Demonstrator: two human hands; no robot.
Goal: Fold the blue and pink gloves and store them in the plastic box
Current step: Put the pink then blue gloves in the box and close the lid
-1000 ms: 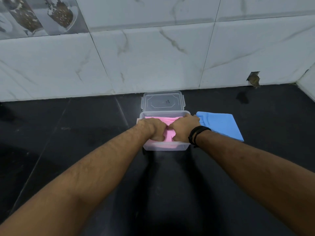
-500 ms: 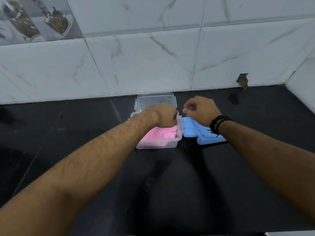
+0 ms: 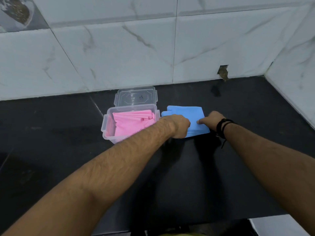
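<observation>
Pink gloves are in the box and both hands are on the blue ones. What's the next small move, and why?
Probably fold the blue gloves over once. They lie flat on the counter beside the plastic box, with the left hand and right hand at their near edge, and the pink gloves are stored.

No legible text; only a faint unreadable mark on the lid [image 3: 136, 97].

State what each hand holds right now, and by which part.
Both hands are on the blue gloves: the left hand takes its grip at their near left edge, the right hand pinches their near right edge.
</observation>
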